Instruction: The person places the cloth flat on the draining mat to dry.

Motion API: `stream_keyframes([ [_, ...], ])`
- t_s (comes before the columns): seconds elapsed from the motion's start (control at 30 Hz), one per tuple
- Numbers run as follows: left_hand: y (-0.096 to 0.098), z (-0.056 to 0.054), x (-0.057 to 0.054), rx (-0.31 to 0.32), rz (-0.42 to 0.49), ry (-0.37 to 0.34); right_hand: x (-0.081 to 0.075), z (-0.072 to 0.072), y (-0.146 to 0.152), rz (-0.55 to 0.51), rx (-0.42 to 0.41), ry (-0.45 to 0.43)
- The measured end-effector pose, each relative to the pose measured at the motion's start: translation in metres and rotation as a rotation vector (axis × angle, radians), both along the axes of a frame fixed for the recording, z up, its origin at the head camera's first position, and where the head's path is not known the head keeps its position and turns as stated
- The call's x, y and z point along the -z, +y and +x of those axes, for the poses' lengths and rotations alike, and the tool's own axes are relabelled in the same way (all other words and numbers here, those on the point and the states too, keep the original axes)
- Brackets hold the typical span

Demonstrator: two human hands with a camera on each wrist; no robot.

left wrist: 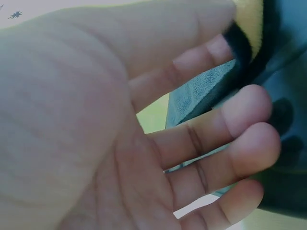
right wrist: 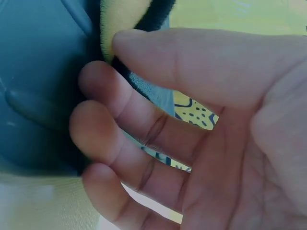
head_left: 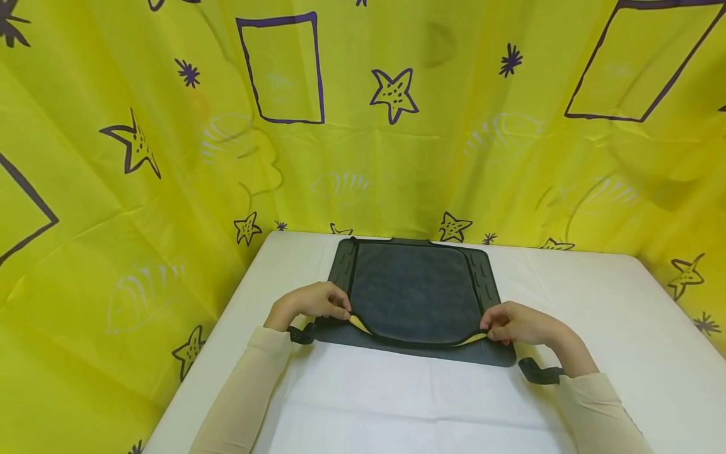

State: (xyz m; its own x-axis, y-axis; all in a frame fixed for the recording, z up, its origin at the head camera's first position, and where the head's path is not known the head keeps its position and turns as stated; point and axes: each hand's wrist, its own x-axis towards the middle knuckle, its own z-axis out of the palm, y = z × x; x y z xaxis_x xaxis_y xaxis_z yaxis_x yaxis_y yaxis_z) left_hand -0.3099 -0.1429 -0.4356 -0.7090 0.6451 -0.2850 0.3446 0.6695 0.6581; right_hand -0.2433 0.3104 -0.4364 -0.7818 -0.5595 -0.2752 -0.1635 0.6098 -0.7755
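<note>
A dark grey cloth (head_left: 416, 287) with black edging and a yellow underside lies over a dark grey board (head_left: 488, 354) on the table. At the cloth's near left corner, my left hand (head_left: 319, 300) pinches the edge between thumb and index finger. My right hand (head_left: 524, 325) pinches the near right corner likewise. Beside both hands the yellow underside shows where the edge is turned up, and the stretch between sags onto the board. Close up, the fuzzy cloth (left wrist: 201, 91) passes behind my left fingers, the other fingers loosely bent over the board. My right thumb (right wrist: 163, 52) presses on the yellow side.
The white table (head_left: 363, 403) extends around the board on its near side and both flanks. A yellow curtain (head_left: 351, 151) with purple stars and frames hangs right behind the table's far edge and along the left. Black mounts (head_left: 539, 372) are worn at the wrists.
</note>
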Motion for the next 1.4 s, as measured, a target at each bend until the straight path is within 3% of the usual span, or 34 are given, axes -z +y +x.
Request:
stream_keyframes([
  [0.17,0.003,0.003,-0.001,-0.031,-0.022,-0.017,0.000,0.001,0.001,0.002,-0.024,0.011],
  [0.43,0.010,0.002,-0.002,-0.036,0.008,0.051,-0.003,0.003,0.001,0.049,-0.013,-0.016],
  [0.67,0.022,0.000,0.008,-0.064,0.074,0.227,0.000,0.001,-0.012,0.092,0.074,0.128],
  [0.9,0.032,0.005,0.011,-0.094,0.046,0.378,0.004,0.000,-0.021,0.107,0.071,0.218],
  [1.23,0.039,0.009,0.015,-0.111,-0.071,0.420,0.012,0.000,-0.035,0.163,0.120,0.506],
  [1.4,0.039,0.010,0.017,-0.094,-0.122,0.382,0.017,0.001,-0.038,0.231,0.167,0.524],
])
